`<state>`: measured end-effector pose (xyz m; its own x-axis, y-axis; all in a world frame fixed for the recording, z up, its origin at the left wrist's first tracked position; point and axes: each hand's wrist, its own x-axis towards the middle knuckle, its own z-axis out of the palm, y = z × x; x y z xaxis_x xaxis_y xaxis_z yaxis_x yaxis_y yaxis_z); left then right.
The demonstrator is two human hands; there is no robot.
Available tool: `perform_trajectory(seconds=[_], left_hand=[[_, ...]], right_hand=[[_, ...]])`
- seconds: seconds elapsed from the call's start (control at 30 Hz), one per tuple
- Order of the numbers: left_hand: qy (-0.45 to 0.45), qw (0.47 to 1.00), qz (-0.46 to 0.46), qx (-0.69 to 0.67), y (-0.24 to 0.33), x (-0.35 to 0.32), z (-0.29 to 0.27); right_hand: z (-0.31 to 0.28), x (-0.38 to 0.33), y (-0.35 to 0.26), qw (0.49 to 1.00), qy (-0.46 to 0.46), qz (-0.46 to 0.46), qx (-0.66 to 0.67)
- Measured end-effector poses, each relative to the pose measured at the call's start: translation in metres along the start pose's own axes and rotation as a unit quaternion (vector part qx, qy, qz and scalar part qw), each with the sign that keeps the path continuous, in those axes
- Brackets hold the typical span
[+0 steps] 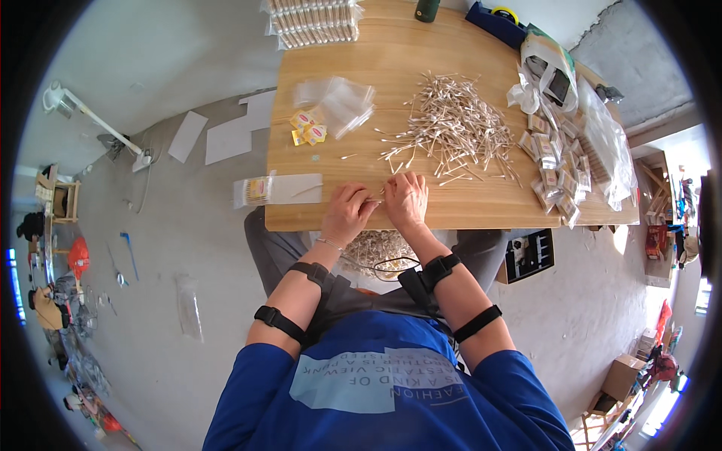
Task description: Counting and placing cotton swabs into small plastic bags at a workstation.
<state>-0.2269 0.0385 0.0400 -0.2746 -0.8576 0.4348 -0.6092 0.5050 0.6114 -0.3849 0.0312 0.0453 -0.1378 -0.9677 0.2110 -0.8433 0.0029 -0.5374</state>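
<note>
At the front edge of the table, my left hand (348, 213) and my right hand (406, 199) are close together with curled fingers. Small pale tips of cotton swabs show between them, pinched in the fingers; how many is too small to tell. Beyond my right hand spreads a big loose pile of cotton swabs (459, 120). To the left of my left hand lies a white paper strip (297, 189) with a swab on it. At its left end is a clear bag of swabs (257, 191) with a yellow label.
Clear plastic bags (342, 105) and yellow labels (308, 128) lie at the left on the table (338, 161). Filled swab packs (553, 161) are heaped at the right beside plastic bags (605, 143). More packs (312, 22) are stacked at the far left. A tape dispenser (496, 25) stands far right.
</note>
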Motion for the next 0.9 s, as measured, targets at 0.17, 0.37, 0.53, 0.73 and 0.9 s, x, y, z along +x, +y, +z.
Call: perform_trajectory(seconds=[0.17, 0.37, 0.53, 0.73, 0.9], left_hand=[[0.012, 1.0, -0.024, -0.004, -0.003, -0.002, 0.001], [0.064, 0.994, -0.081, -0.024, -0.004, 0.001, 0.004], [0.067, 0.985, -0.113, -0.111, -0.001, 0.011, -0.007], [0.014, 0.888, -0.222, -0.403, 0.005, 0.019, -0.029], [0.011, 0.873, -0.199, -0.446, 0.03, 0.026, -0.056]], right_hand=[[0.0, 0.001, -0.002, 1.0, -0.027, 0.0, -0.01], [-0.004, -0.002, 0.004, 0.999, -0.041, -0.03, 0.006], [-0.014, -0.011, -0.004, 0.992, -0.064, -0.079, 0.08], [-0.033, -0.015, -0.022, 0.975, -0.021, -0.085, 0.203], [-0.058, -0.021, -0.039, 0.92, -0.085, 0.01, 0.383]])
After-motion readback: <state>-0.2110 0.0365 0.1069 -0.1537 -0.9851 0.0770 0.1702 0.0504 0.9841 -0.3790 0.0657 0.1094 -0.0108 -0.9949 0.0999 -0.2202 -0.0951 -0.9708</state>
